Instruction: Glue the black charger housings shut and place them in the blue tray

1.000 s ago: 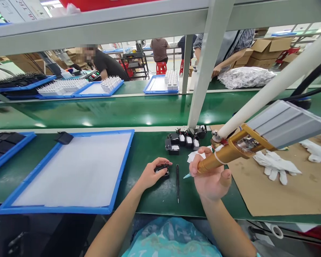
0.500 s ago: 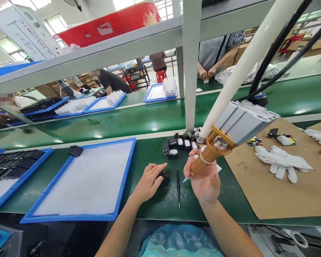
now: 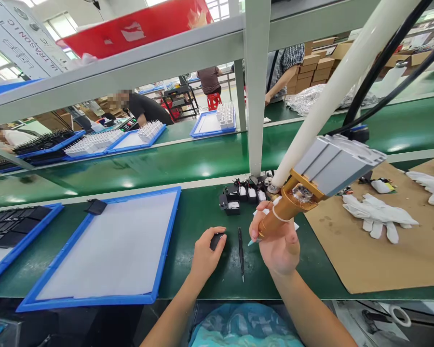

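Observation:
My left hand [image 3: 207, 253] is closed round a small black plastic case [image 3: 216, 241] on the green bench, its fingers covering much of it. My right hand [image 3: 278, 248] has its fingers curled round the gold-coloured barrel of a tool [image 3: 279, 217]. A white band circles the barrel, and a thin light-blue tip [image 3: 252, 242] sticks out below my index finger. The tool's ribbed grey block [image 3: 340, 161] is at its upper end. Black tweezers [image 3: 240, 253] lie between my hands. Beyond them stand several open black cases [image 3: 233, 205] with white parts inside.
A blue-rimmed tray [image 3: 162, 255] at left has one black case [image 3: 96, 206] on its far corner. Another tray [image 3: 25, 258] holds several black cases. White gloves [image 3: 378, 217] lie on brown cardboard [image 3: 350, 262]. A shelf post [image 3: 256, 106] and a white pole [image 3: 332, 91] rise ahead.
My left hand has turned and closed round the black case, which now shows more. My right hand keeps its grip. The view has shifted slightly.

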`<action>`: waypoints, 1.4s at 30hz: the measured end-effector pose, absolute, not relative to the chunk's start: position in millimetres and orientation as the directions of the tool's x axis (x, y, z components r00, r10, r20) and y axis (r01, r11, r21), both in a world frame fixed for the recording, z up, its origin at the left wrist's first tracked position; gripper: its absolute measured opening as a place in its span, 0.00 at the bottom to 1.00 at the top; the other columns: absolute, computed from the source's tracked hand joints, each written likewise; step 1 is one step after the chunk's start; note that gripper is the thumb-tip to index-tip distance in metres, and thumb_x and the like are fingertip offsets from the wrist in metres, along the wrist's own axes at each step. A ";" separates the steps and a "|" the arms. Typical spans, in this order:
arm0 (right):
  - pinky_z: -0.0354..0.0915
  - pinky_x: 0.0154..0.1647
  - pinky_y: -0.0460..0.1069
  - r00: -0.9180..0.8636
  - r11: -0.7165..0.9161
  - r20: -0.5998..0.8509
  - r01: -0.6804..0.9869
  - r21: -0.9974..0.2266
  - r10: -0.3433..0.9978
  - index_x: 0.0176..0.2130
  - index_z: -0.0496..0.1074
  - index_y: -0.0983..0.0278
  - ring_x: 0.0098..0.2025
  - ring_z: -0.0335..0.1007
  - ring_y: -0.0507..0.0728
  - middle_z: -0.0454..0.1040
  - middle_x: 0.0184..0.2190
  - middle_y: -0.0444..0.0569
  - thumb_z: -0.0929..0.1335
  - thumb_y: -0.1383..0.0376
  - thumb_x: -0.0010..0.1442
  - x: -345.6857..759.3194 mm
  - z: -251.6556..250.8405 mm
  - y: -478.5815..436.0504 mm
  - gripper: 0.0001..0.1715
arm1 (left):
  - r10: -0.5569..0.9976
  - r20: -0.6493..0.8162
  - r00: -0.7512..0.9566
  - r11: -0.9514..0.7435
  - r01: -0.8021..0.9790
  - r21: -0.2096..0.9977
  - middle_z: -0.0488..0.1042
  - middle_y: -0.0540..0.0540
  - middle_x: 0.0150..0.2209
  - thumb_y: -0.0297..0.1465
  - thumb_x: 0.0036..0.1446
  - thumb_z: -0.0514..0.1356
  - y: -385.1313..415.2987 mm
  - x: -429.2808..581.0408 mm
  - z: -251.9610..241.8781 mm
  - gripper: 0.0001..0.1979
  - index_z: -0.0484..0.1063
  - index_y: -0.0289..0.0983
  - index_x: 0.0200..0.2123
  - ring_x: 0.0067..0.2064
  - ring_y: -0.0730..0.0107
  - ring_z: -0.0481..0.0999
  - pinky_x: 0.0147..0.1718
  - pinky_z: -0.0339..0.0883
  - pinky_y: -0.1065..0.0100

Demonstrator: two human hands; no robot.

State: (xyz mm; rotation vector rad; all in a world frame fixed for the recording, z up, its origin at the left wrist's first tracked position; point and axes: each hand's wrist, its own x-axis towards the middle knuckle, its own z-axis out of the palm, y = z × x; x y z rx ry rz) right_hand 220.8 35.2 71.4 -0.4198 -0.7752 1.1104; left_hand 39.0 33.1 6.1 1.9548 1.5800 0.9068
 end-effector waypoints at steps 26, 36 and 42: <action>0.60 0.18 0.48 0.244 0.417 0.342 -0.623 -0.662 0.908 0.44 0.66 0.56 0.22 0.65 0.49 0.66 0.42 0.46 0.65 0.44 0.56 223.1 68.9 38.1 0.24 | 0.892 -0.063 0.447 -0.401 0.849 0.343 0.72 0.50 0.52 0.36 0.70 0.43 42.7 29.2 31.2 0.20 0.60 0.51 0.61 0.50 0.66 0.72 0.42 0.70 0.66; 0.59 0.17 0.48 0.267 0.423 0.328 -0.594 -0.685 0.906 0.43 0.65 0.57 0.21 0.65 0.49 0.67 0.42 0.47 0.65 0.43 0.55 223.1 69.7 38.9 0.25 | 0.874 -0.001 0.485 -0.459 0.828 0.322 0.73 0.50 0.53 0.34 0.69 0.44 47.1 27.7 19.2 0.19 0.63 0.48 0.60 0.48 0.65 0.72 0.41 0.70 0.64; 0.58 0.17 0.48 0.275 0.426 0.325 -0.584 -0.691 0.905 0.44 0.64 0.57 0.21 0.64 0.49 0.67 0.41 0.47 0.65 0.43 0.55 223.1 68.8 39.8 0.26 | 0.877 -0.022 0.480 -0.457 0.847 0.272 0.74 0.47 0.50 0.44 0.60 0.58 48.5 26.8 17.5 0.26 0.62 0.47 0.61 0.48 0.58 0.72 0.34 0.69 0.65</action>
